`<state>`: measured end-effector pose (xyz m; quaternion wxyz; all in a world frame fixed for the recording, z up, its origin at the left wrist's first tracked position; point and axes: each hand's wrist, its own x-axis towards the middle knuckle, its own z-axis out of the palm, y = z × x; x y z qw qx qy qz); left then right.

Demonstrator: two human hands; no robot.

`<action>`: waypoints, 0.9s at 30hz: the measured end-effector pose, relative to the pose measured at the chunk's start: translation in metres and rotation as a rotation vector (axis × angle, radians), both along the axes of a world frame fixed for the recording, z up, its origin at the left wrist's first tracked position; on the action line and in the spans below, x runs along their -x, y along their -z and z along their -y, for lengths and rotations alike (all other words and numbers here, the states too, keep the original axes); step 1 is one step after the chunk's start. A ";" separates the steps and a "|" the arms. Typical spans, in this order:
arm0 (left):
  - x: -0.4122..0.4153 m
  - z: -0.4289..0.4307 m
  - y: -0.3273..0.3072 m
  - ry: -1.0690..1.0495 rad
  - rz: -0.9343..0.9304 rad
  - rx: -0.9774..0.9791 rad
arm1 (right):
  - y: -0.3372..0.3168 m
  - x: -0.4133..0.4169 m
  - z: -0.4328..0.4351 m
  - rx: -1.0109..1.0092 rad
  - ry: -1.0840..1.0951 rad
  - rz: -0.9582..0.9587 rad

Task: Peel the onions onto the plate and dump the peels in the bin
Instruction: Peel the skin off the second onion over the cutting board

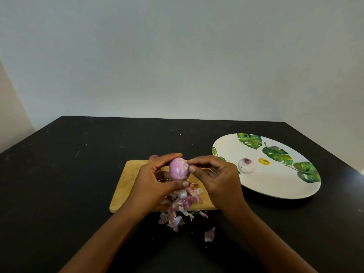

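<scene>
My left hand (155,178) grips a pink, mostly peeled onion (178,168) above the wooden cutting board (126,186). My right hand (216,176) pinches at the onion's right end with thumb and forefinger. A pile of purple onion peels (185,198) lies on the board's near side and spills onto the black table (59,174). One peeled onion (246,165) rests on the white plate with green leaf prints (275,186) to the right. Another unpeeled onion (153,157) peeks out behind my left hand.
A loose peel (209,234) lies on the table near my right forearm. The plate carries a yellow sticker (264,161). A pale wall stands behind the table's far edge. No bin is in view.
</scene>
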<state>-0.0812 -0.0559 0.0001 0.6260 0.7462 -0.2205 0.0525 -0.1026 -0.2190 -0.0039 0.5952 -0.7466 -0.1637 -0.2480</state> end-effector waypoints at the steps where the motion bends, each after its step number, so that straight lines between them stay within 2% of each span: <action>1: 0.000 0.001 0.000 -0.007 0.010 -0.012 | -0.002 0.000 0.002 -0.023 -0.008 -0.023; 4: 0.001 0.003 0.002 -0.037 0.052 -0.050 | -0.004 -0.002 0.005 -0.034 -0.017 -0.121; 8: -0.001 0.004 0.008 -0.074 0.106 -0.116 | 0.004 -0.004 0.005 0.053 -0.001 -0.220; 18: 0.002 0.006 0.014 -0.215 0.281 -0.359 | 0.017 -0.002 -0.006 0.339 0.135 -0.034; 21: 0.006 0.008 0.012 -0.253 0.246 -0.418 | 0.019 -0.003 -0.007 0.423 0.173 0.108; 27: 0.008 0.008 0.005 -0.202 0.069 -0.315 | 0.013 -0.003 -0.004 0.559 0.235 0.301</action>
